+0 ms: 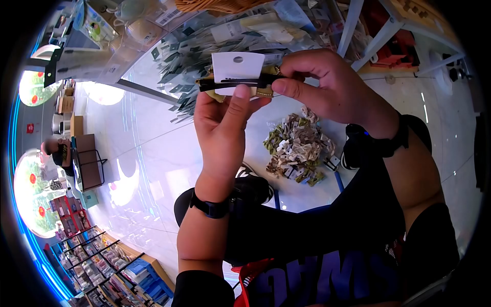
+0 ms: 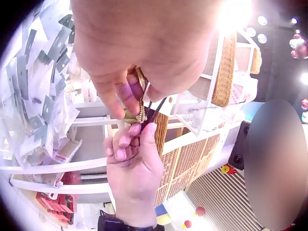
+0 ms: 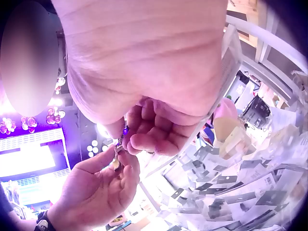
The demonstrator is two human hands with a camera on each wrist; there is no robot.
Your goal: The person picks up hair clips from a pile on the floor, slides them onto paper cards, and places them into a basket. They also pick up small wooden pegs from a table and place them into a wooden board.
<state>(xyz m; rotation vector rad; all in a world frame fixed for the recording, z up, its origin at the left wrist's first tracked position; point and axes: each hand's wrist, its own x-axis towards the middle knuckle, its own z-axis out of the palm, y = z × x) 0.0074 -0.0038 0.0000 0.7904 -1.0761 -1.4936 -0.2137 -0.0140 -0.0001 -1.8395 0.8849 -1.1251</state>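
Note:
In the head view a white card [image 1: 250,64] with a hang hole is held up between both hands, and a black hair clip [image 1: 230,81] lies across its lower part. Yellowish-green fabric with a gold beaded edge [image 2: 141,113] shows behind the card and beside the fingers. My left hand [image 1: 221,125] holds the card and clip from below, thumb pressing on the front, other fingers behind. At the clip's right end my right hand [image 1: 325,89] pinches it between thumb and index finger. The fingers hide part of the clip in both wrist views.
Beyond the hands lies a big heap of clear packets with grey-green tags [image 1: 189,66]. On the floor between the feet is a pile of green and beige packaged pieces [image 1: 299,146]. White rack legs [image 1: 353,28] stand at upper right. A person [image 1: 62,153] is at far left.

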